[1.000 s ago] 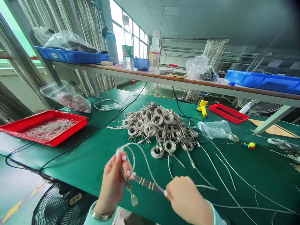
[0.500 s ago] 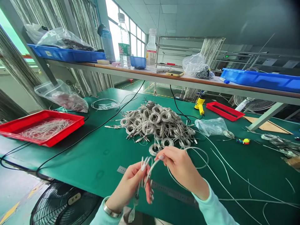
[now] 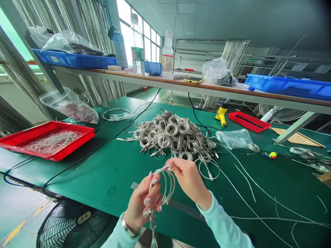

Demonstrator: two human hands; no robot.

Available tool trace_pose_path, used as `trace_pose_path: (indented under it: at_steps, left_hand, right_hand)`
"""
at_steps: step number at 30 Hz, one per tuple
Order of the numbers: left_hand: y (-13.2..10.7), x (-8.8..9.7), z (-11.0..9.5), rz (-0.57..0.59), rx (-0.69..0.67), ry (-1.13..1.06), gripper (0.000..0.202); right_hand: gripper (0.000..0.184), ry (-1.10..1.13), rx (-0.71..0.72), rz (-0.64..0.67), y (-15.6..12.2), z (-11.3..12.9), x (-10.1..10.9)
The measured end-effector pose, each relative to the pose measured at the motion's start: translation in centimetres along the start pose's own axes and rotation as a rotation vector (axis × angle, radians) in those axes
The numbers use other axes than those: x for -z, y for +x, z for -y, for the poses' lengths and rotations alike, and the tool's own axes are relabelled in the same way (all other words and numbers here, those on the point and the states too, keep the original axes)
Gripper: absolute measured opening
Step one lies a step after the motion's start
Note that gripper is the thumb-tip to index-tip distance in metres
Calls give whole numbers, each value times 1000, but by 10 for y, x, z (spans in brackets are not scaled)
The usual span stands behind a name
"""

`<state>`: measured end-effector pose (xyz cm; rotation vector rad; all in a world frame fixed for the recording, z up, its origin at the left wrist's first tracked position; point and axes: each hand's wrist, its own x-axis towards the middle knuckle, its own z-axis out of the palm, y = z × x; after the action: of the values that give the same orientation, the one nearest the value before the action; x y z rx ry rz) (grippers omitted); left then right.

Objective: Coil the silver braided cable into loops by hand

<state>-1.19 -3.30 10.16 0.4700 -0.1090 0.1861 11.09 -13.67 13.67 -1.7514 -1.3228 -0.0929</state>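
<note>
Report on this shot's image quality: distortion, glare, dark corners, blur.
Head view: wide-angle distortion bows the long shelf; the windows glare white; the ceiling darkens toward the top right corner; the left hand and right hand show little blur.

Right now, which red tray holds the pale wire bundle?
The tray at the left end of the green bench, holding the pale wire bundle; the other red tray, far right, holds a dark strip.

Green bench [image 3: 85,179] | coiled cables [image 3: 170,136] are heaped centrally | red tray [image 3: 77,148] holding wires [image 3: 51,142] is set left | second red tray [image 3: 248,122], yellow heat gun [image 3: 221,113] and plastic bag [image 3: 233,138] are set far right | ruler [image 3: 181,207] is laid near front edge | black cable [image 3: 103,146] is run diagonally across
</note>
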Motion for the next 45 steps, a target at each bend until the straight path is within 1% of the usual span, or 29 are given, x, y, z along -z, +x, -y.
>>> trace_pose_path:
  at_steps: [2, 5, 8, 9, 11, 13, 14, 15, 16, 17, 19, 21, 23, 25, 27, 29, 31, 33, 35, 36, 37, 38, 40, 41, 42, 44, 45]
  left_hand:
    - [0, 3, 1, 18, 16, 12, 25]
    - [0, 6, 2, 62, 50, -61, 25]
    - [-2, 7, 1, 29, 75, -109, 26]
    - [-2, 7, -1, 14, 54, -117, 26]
    - [-5, 8, -8, 12, -48, -135, 26]
    - [-9, 10, -16, 43, -170, -133, 27]
    - [-11, 12, -19, 68, -199, -108, 30]
    - [-14, 14, -22, 98, -190, -64, 35]
    - [-16, 16, -23, 129, -150, -3, 40]
    - [-17, 18, -23, 171, -93, 56, 46]
    - [-19, 21, -21, 268, 6, 130, 57]
    - [-19, 20, -18, 346, 51, 135, 62]
    - [-18, 17, -17, 390, 88, 165, 64]
    - [-18, 12, -20, 379, 134, 269, 67]
    - [-19, 9, -24, 311, 164, 391, 71]
    - [-20, 8, -27, 235, 187, 463, 72]
    - [-21, 9, -26, 189, 195, 470, 72]
    - [-21, 11, -22, 178, 173, 422, 71]
    - [-20, 11, -18, 191, 119, 352, 69]
    - [-19, 11, -18, 196, 69, 305, 66]
    - [-18, 10, -18, 187, -2, 247, 62]
    - [-16, 9, -21, 157, -102, 170, 55]
    - [-15, 8, -34, 57, -348, -24, 37]
    - [-15, 8, -43, 9, -474, -118, 29]
    - [-15, 8, -53, -24, -575, -180, 25]
    - [-16, 10, -73, -64, -732, -201, 23]
    - [-16, 11, -82, -118, -768, -181, 22]
  right_hand:
    - [35, 42, 6, -17, -2, 0, 1]
    - [34, 65, -22, -22, -3, -1, -1]
    - [40, 73, -67, 19, -4, -8, -4]
    - [42, 77, -89, 44, -6, -11, -5]
    - [45, 92, -129, 88, -10, -17, -6]
    - [45, 154, -168, 111, -17, -21, -7]
    - [45, 208, -187, 112, -20, -21, -7]
    - [46, 271, -197, 114, -23, -19, -6]
    - [47, 333, -193, 121, -26, -16, -5]
    - [49, 383, -171, 137, -29, -11, -3]
    - [52, 423, -83, 181, -32, -1, 1]
    - [45, 415, 3, 245, -35, 8, 5]
    - [34, 410, 35, 298, -38, 13, 7]
    - [32, 412, 39, 288, -42, 15, 8]
    - [30, 402, 56, 229, -46, 14, 8]
    - [24, 381, 88, 190, -50, 13, 7]
    - [21, 364, 103, 174, -53, 13, 6]
    - [20, 378, 114, 135, -55, 13, 6]
    - [19, 389, 123, 116, -56, 14, 6]
    - [19, 374, 114, 128, -56, 14, 6]
    - [21, 328, 90, 150, -56, 12, 6]
    - [25, 253, 50, 172, -55, 9, 6]
    - [31, 52, -54, 195, -54, -3, 7]
    - [27, -46, -113, 193, -53, -12, 7]
    - [20, -123, -164, 188, -53, -23, 7]
    - [7, -179, -259, 163, -53, -46, 7]
    - [7, -175, -281, 150, -54, -56, 8]
